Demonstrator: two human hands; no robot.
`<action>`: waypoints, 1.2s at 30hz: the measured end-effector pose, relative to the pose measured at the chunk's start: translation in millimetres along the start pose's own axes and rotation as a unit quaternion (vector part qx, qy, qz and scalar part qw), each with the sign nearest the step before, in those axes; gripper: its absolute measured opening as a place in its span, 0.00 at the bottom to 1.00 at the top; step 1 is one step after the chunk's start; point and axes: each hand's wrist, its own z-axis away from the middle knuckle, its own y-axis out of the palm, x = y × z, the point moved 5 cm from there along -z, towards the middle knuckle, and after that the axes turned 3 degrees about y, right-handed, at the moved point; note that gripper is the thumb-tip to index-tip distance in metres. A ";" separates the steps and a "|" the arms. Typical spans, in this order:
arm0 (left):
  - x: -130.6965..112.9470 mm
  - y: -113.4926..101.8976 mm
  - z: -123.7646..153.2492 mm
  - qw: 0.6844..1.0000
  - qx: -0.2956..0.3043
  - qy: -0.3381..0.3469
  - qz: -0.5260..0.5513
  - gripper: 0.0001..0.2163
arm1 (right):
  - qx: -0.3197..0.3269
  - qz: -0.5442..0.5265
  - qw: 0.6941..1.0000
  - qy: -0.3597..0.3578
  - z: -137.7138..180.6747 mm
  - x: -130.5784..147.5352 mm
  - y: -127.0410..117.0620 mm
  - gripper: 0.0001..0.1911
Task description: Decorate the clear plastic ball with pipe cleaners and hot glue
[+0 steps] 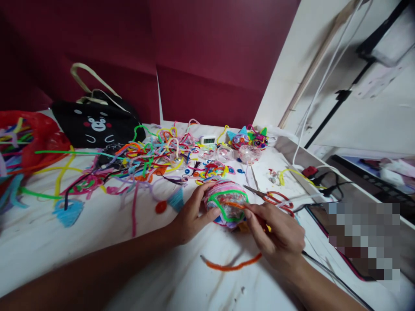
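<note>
My left hand [191,214] grips the left side of a clear ball wrapped in pink, green and orange pipe cleaners [227,203], holding it on the white table [97,224]. My right hand [275,235] pinches an orange pipe cleaner [231,264] against the ball's right side; the loose end curves across the table in front of me. Both hands have their fingers closed on what they hold.
A tangle of coloured pipe cleaners [142,160] covers the table's middle. Red-handled scissors [275,199] lie just right of the ball. Behind are clear balls [225,153], finished decorated figures [248,138], a small timer [208,140], a black bear bag [97,123] and a red bag [29,138].
</note>
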 end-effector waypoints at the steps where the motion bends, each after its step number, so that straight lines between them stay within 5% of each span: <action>1: 0.1 0.5 0.1 1.000 0.003 0.000 -0.007 0.28 | -0.001 -0.004 1.000 -0.001 0.2 0.6 -0.1 0.10; 14: -10.4 3.4 0.2 0.997 -0.018 0.025 -0.074 0.27 | 0.001 0.071 0.993 -0.093 7.2 9.0 4.7 0.18; 31: -15.2 0.9 0.3 0.994 -0.019 0.029 -0.106 0.25 | -0.011 0.060 0.993 -0.099 6.9 11.2 7.9 0.14; 36: -24.6 -2.7 -1.6 0.978 -0.019 0.088 -0.189 0.24 | -0.003 0.057 0.994 -0.097 9.1 9.6 7.8 0.12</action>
